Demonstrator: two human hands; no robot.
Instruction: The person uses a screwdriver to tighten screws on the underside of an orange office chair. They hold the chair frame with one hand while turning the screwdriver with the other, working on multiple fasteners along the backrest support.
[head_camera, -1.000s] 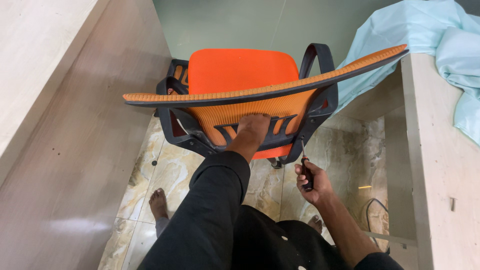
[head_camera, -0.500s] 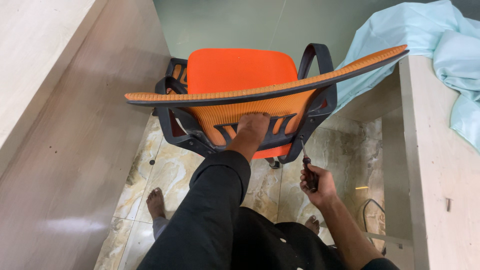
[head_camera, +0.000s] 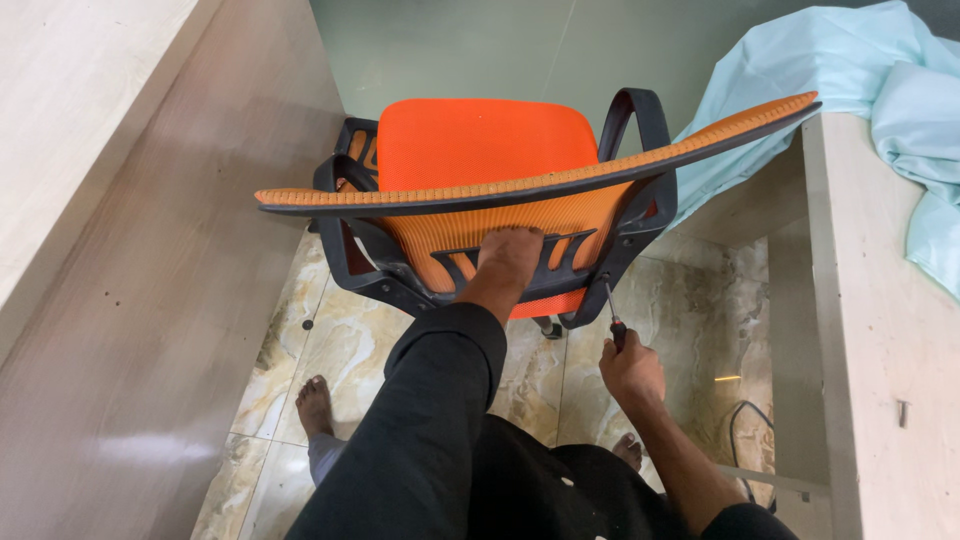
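Note:
An orange mesh office chair (head_camera: 478, 145) with a black frame and armrests stands in front of me, its backrest (head_camera: 540, 185) towards me. My left hand (head_camera: 510, 255) grips the black lumbar frame at the back of the backrest. My right hand (head_camera: 632, 372) holds a screwdriver (head_camera: 613, 315), its tip raised against the lower right of the black backrest frame.
Pale wooden panels rise at the left (head_camera: 130, 250) and a desk side at the right (head_camera: 880, 330). A light blue cloth (head_camera: 880, 90) lies over the desk. Marble floor tiles (head_camera: 340, 340) lie below, with my bare feet and a black cable (head_camera: 745, 440).
My right hand has lifted the screwdriver up towards the lower right of the backrest frame. My left hand has stayed on the frame.

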